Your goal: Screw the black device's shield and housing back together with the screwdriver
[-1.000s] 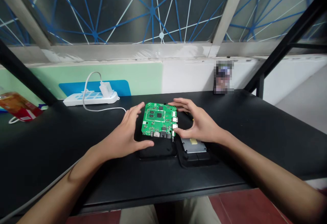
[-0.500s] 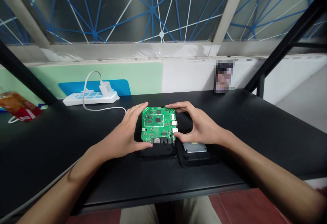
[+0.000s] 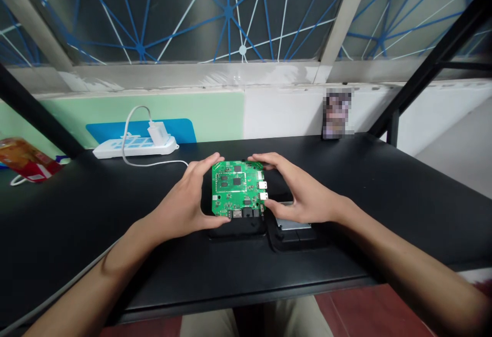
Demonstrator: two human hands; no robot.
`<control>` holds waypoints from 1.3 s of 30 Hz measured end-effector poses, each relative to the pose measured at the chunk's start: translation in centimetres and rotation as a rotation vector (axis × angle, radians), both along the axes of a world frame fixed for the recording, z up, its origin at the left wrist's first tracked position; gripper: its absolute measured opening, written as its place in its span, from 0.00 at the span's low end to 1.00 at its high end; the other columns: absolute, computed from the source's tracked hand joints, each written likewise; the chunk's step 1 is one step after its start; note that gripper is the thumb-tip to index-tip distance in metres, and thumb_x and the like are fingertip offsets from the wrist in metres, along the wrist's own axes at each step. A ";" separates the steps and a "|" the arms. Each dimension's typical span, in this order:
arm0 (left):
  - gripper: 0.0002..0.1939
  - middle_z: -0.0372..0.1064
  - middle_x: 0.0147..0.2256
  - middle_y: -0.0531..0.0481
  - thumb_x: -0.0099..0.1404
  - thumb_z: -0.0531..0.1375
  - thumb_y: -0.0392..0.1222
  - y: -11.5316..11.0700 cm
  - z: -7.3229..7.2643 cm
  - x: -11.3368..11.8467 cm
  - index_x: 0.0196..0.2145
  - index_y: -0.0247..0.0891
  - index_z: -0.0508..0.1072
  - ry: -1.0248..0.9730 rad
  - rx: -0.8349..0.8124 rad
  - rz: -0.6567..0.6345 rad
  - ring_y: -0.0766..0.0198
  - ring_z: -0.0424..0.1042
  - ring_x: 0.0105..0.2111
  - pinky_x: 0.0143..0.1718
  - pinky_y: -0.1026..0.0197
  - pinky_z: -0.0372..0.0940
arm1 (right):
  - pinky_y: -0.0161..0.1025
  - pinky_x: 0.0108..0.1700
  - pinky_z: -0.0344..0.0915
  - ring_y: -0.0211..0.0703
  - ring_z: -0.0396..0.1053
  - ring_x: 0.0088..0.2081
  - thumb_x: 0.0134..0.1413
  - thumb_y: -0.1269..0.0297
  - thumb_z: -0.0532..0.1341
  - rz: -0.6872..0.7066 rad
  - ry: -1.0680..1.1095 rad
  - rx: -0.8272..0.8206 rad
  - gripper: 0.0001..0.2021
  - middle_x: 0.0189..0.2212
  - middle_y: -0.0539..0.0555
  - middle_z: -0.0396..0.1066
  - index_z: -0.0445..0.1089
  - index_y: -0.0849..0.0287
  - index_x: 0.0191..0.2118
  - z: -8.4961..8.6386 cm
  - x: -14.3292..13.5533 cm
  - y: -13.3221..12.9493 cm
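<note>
A green circuit board with silver ports along its right and lower edges is held up between my two hands. My left hand grips its left side, thumb at the lower left corner and fingers at the top left. On the right side, my right hand pinches the board's top and lower right corners. Below the board lies a black plastic case part, partly covered by it. Another black case part, with a silver metal plate on it, lies under my right hand.
A white power strip with a plugged-in charger and cable stands at the back left of the black table. An orange and red packet lies far left. A phone-like object leans on the wall.
Both hands still grip the board, which has shifted very slightly. My right hand is a little lower, covering more of the metal plate.
</note>
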State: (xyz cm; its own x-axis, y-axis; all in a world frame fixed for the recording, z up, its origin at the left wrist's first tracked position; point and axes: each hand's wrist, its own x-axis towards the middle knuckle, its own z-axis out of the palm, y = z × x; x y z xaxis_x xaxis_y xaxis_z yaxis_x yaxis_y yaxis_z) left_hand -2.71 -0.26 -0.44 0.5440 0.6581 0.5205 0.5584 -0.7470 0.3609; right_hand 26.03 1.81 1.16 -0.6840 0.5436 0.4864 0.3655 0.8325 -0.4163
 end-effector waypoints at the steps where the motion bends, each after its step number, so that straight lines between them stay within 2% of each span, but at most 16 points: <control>1: 0.61 0.53 0.65 0.38 0.53 0.74 0.45 0.0 -0.1 0.0 0.71 0.50 0.37 -0.011 0.005 -0.003 0.38 0.58 0.63 0.63 0.34 0.58 | 0.58 0.64 0.62 0.58 0.60 0.64 0.52 0.63 0.66 0.012 -0.005 0.003 0.41 0.65 0.61 0.58 0.48 0.51 0.69 0.1 0.0 -0.1; 4: 0.60 0.53 0.66 0.39 0.54 0.74 0.46 0.1 -0.2 -0.1 0.70 0.51 0.37 -0.033 0.013 -0.009 0.38 0.59 0.63 0.64 0.34 0.56 | 0.61 0.66 0.59 0.61 0.56 0.66 0.51 0.54 0.69 0.022 -0.024 0.027 0.46 0.66 0.62 0.55 0.44 0.50 0.70 0.1 -0.2 -0.3; 8: 0.59 0.53 0.65 0.38 0.55 0.73 0.47 0.1 -0.3 -0.1 0.70 0.51 0.37 -0.052 0.019 -0.012 0.38 0.59 0.63 0.64 0.34 0.56 | 0.63 0.67 0.56 0.63 0.51 0.69 0.44 0.41 0.70 -0.013 -0.078 0.074 0.56 0.69 0.65 0.50 0.40 0.52 0.71 -0.1 -0.7 -0.6; 11: 0.59 0.54 0.65 0.38 0.54 0.74 0.47 0.2 -0.2 -0.1 0.69 0.51 0.38 -0.060 0.031 -0.010 0.38 0.60 0.63 0.64 0.34 0.57 | 0.66 0.67 0.55 0.66 0.48 0.70 0.43 0.37 0.69 -0.042 -0.116 0.092 0.58 0.70 0.67 0.46 0.37 0.52 0.72 -0.4 -1.0 -0.8; 22: 0.56 0.54 0.65 0.38 0.54 0.74 0.46 0.3 -0.2 0.0 0.68 0.51 0.42 -0.087 0.074 -0.026 0.41 0.61 0.62 0.64 0.36 0.58 | 0.65 0.68 0.55 0.63 0.44 0.72 0.49 0.46 0.69 -0.136 -0.181 0.148 0.56 0.73 0.66 0.40 0.33 0.54 0.73 -1.0 -1.4 -0.8; 26: 0.56 0.55 0.64 0.36 0.53 0.74 0.45 0.5 -0.3 0.0 0.68 0.48 0.44 -0.106 0.130 -0.056 0.40 0.62 0.62 0.62 0.35 0.61 | 0.66 0.67 0.56 0.62 0.46 0.71 0.49 0.47 0.68 -0.158 -0.170 0.183 0.55 0.72 0.66 0.43 0.34 0.55 0.73 -1.1 -1.5 -0.8; 32: 0.55 0.56 0.64 0.35 0.54 0.74 0.44 0.5 -0.2 0.1 0.68 0.47 0.44 -0.108 0.153 -0.064 0.39 0.62 0.62 0.61 0.34 0.62 | 0.60 0.67 0.58 0.59 0.50 0.70 0.49 0.49 0.68 -0.174 -0.162 0.235 0.53 0.69 0.68 0.49 0.38 0.61 0.72 -1.2 -1.7 -0.8; 39: 0.55 0.56 0.64 0.35 0.54 0.74 0.44 0.4 -0.1 0.2 0.68 0.47 0.44 -0.092 0.154 -0.054 0.39 0.62 0.62 0.61 0.34 0.62 | 0.63 0.64 0.61 0.62 0.54 0.67 0.48 0.54 0.68 -0.165 -0.109 0.243 0.52 0.67 0.67 0.52 0.38 0.57 0.72 -1.1 -1.8 -0.8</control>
State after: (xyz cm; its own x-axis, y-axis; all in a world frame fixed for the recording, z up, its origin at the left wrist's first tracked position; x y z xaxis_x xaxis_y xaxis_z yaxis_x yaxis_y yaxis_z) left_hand -2.56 0.16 -0.56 0.5221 0.5377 0.6621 0.4861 -0.8254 0.2870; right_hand 24.28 0.96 0.08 -0.6517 0.5286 0.5440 0.5357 0.8285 -0.1633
